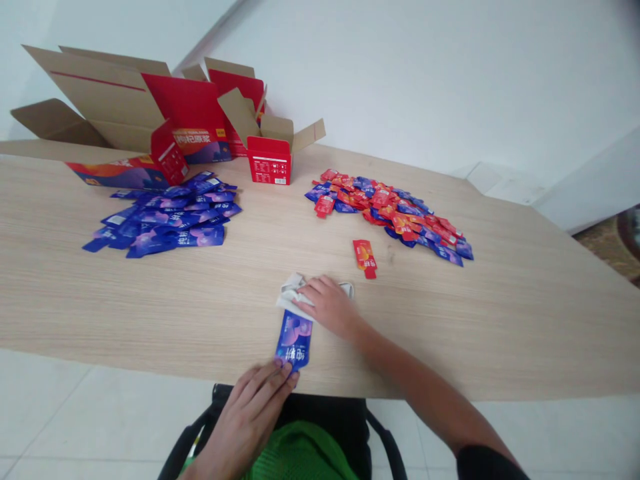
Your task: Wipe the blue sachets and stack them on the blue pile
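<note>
A blue sachet (294, 339) lies on the wooden table (150, 300) near the front edge. My left hand (250, 417) holds its near end down with flat fingertips. My right hand (330, 307) presses a crumpled white cloth (293, 293) onto the sachet's far end, fingers curled over the cloth. A single red sachet (365, 257) lies just beyond my right hand.
A pile of blue sachets (165, 217) lies at the left. A mixed pile of red and blue sachets (390, 213) lies at the right. Open red and brown cardboard boxes (150, 127) stand at the back left, a small red box (270, 157) beside them.
</note>
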Available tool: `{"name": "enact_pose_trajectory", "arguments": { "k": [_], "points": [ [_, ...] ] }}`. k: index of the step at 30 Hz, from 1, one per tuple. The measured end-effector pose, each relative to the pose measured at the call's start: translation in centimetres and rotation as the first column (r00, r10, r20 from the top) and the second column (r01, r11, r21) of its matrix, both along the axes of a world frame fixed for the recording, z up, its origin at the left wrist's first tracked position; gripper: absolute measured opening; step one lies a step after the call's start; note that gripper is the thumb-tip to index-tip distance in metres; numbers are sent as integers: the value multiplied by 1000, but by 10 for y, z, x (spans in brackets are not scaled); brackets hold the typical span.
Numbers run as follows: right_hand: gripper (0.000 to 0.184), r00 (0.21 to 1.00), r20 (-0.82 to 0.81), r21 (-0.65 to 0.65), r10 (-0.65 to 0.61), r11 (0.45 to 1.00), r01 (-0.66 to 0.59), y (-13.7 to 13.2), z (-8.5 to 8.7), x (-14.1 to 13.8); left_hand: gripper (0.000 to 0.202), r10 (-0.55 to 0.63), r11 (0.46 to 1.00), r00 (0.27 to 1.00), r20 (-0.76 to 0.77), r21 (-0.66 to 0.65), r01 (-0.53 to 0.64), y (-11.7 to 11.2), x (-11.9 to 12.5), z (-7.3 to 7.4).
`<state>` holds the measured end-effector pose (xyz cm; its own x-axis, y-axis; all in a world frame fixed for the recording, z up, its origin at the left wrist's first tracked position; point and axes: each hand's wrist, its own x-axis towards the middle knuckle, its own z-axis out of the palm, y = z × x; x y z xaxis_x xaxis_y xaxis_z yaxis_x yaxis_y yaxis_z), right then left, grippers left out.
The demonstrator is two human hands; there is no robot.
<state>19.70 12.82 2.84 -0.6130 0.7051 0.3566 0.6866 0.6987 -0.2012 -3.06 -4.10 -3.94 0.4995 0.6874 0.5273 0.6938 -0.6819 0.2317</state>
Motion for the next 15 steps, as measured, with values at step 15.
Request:
{"name": "enact_pose_trajectory", "arguments": {
  "k": [15],
  "points": [
    [21, 998, 42, 14, 48, 999, -48, -11, -6, -8, 32, -36, 999, 997, 69, 42, 33, 7, 6, 31]
  ]
}}
